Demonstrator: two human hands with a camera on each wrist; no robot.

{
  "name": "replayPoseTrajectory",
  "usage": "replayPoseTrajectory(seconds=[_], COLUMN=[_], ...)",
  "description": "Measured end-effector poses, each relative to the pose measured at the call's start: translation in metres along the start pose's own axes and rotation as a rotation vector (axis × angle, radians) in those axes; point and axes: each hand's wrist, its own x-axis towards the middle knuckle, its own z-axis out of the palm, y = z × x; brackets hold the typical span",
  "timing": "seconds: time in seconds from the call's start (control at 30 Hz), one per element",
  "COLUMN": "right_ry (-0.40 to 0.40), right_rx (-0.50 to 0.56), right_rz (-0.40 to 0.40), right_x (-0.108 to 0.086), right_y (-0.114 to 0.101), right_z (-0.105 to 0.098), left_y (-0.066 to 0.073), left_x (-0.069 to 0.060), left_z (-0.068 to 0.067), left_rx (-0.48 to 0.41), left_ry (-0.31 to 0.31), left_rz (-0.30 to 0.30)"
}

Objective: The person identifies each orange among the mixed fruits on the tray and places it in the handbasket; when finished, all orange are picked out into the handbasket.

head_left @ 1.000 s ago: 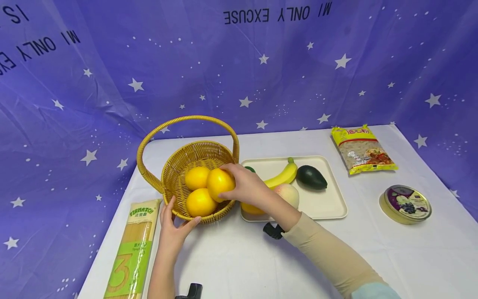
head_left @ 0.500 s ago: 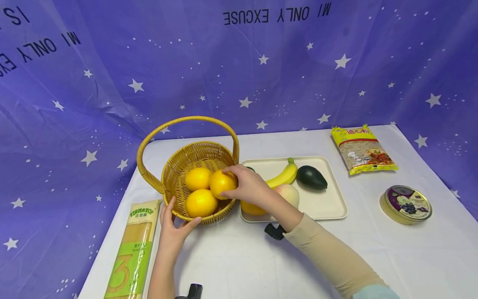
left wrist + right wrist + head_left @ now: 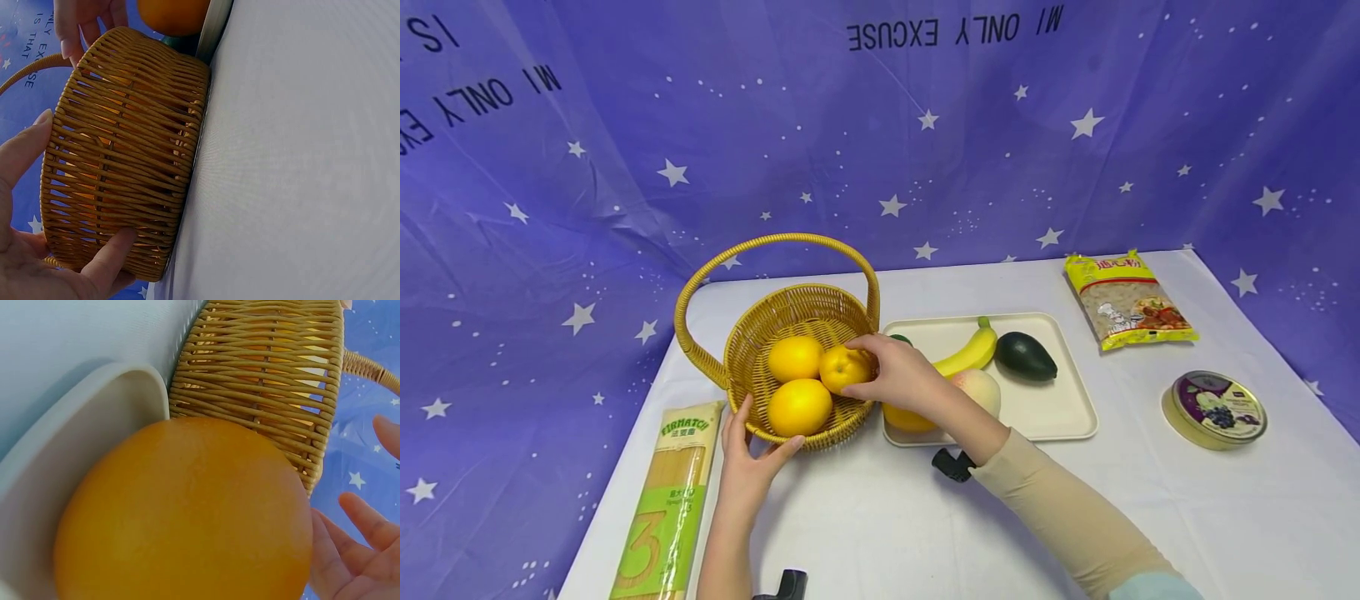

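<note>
In the head view, my left hand (image 3: 752,471) holds the front left of the wicker basket (image 3: 741,342); in the left wrist view its thumb is at the rim and a finger lies against the woven wall. My right hand (image 3: 898,371) reaches over the basket's right side and grips a yellow-orange orange (image 3: 842,368) between thumb and fingers. This orange sits low inside, its dimpled end showing, beside two more, a rear orange (image 3: 796,359) and a front orange (image 3: 800,407). My right hand partly covers the held one.
Right of the basket, a cream tray (image 3: 1060,417) bears a banana (image 3: 970,354), an avocado (image 3: 1026,357), a peach (image 3: 979,392) and another orange fruit (image 3: 187,512). A spaghetti pack (image 3: 666,500) lies left. A pasta bag (image 3: 1127,300) and round tin (image 3: 1213,410) stand right.
The held orange has gone down into the basket and turned, so its dimpled end now shows. The other two have shifted slightly left. My left hand has stayed at the basket.
</note>
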Motion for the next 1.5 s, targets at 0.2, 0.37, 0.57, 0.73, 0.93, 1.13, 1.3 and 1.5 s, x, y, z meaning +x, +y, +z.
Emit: replayPoseTrajectory(seconds=[0.2, 0.37, 0.57, 0.73, 0.93, 1.13, 1.3, 1.5], right_ry=[-0.027, -0.036, -0.007, -0.007, -0.032, -0.091, -0.146, -0.186], right_rx=[0.126, 0.234, 0.29, 0.26, 0.224, 0.224, 0.224, 0.182], right_rz=[0.019, 0.085, 0.105, 0.11, 0.134, 0.136, 0.137, 0.104], right_x=[-0.002, -0.009, -0.021, -0.033, -0.046, -0.051, -0.051, -0.048], right_y=[0.005, 0.015, 0.03, 0.041, 0.051, 0.061, 0.062, 0.062], right_z=[-0.007, -0.019, -0.037, -0.051, -0.061, -0.06, -0.058, -0.054], left_y=[-0.001, -0.001, -0.002, -0.003, -0.003, -0.003, -0.002, -0.001], left_x=[0.0, 0.001, 0.001, 0.002, 0.003, 0.002, 0.002, 0.001], left_z=[0.001, 0.001, 0.0, 0.0, -0.001, -0.001, 0.0, 0.0], left_rx=[-0.002, -0.005, -0.012, -0.004, -0.005, -0.005, -0.005, -0.004], left_ry=[0.007, 0.007, 0.005, 0.006, 0.002, 0.0, 0.0, 0.003], left_rz=[0.012, 0.014, 0.011, -0.003, -0.01, -0.014, -0.007, 0.003])
